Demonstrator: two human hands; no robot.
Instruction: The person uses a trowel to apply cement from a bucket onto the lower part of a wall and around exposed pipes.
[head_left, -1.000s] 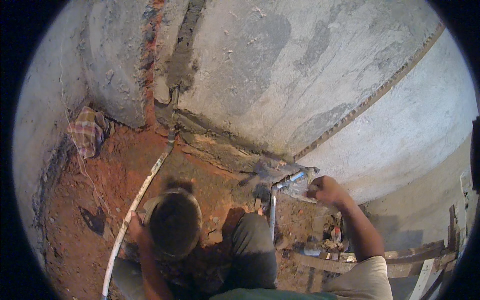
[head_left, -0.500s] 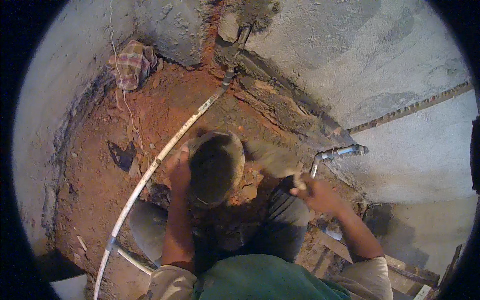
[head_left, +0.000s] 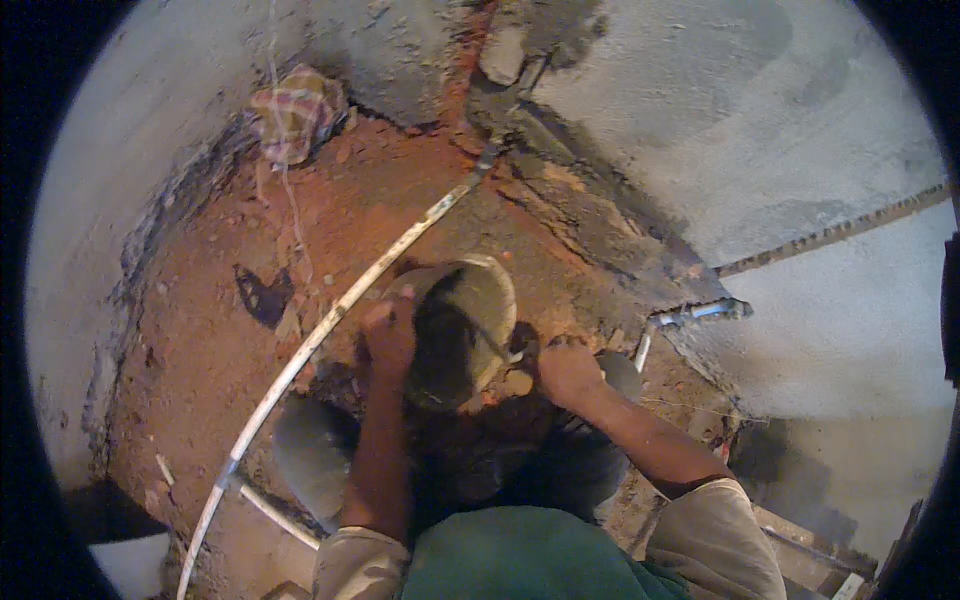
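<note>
Between my knees a round, mortar-coated pan (head_left: 497,290) is held tilted, its dark inside facing me. My left hand (head_left: 390,335) is closed round the pan's left rim. On the other side, my right hand (head_left: 568,372) is closed on the handle of a trowel (head_left: 516,357). The trowel's blade reaches into the pan, where shadow hides most of it. Whatever lies at the bottom of the pan is too dark to make out.
A long white pipe (head_left: 290,372) runs diagonally past my left arm over reddish soil (head_left: 220,330). A blue-and-white pipe end (head_left: 700,311) juts from the right wall. A checked cloth (head_left: 298,112) and a black plastic scrap (head_left: 263,296) lie to the left.
My right hand has moved left, bringing the trowel from beside my right knee into the pan. My left hand still grips the pan's rim. The view has shifted slightly.
</note>
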